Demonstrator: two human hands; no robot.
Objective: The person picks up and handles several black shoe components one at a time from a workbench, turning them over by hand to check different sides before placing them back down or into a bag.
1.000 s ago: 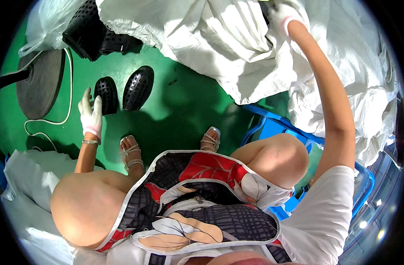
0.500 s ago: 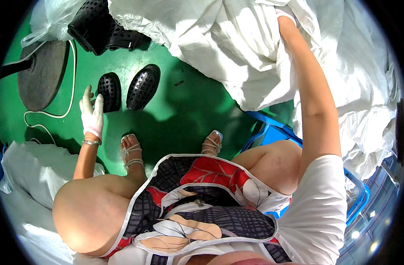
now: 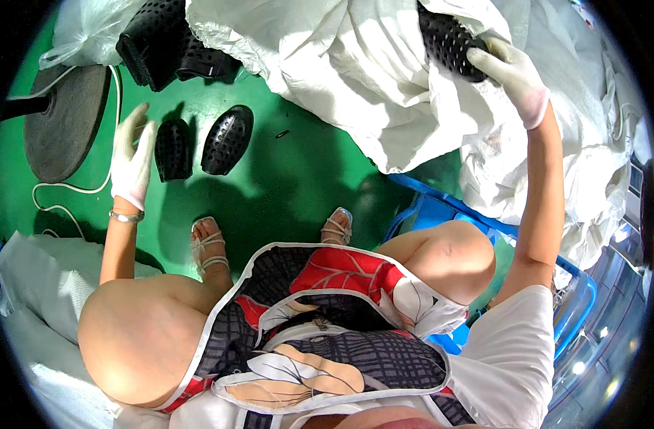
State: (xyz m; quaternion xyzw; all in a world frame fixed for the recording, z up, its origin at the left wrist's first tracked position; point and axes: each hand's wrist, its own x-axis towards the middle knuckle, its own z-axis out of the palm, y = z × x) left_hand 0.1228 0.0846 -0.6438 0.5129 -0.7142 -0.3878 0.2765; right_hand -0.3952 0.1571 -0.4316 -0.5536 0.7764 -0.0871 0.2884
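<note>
My right hand (image 3: 514, 77), in a white glove, grips a black perforated shoe piece (image 3: 447, 41) by its near end, over the big white sack (image 3: 384, 86). The far end of this piece lies against the folds of the sack. On the left, my left hand (image 3: 132, 156), also gloved in white, hovers with its fingers apart and nothing in them. Close beside it on the green floor lies one black perforated shoe piece (image 3: 173, 150). A second, glossier shoe piece (image 3: 227, 139) lies just to the right of that one, its rounded end pointing away.
More black perforated pieces (image 3: 152, 43) are heaped at the far left, near a clear plastic bag (image 3: 91, 28). A round dark stand base (image 3: 66, 136) and a white cable (image 3: 73, 188) lie left. White sacking (image 3: 44, 286) flanks my left leg; a blue stool (image 3: 431, 207) stands right.
My right hand has come out of the white sack, moving right and nearer, and a black shoe piece now shows in its grip. My left hand has shifted slightly left and away.
</note>
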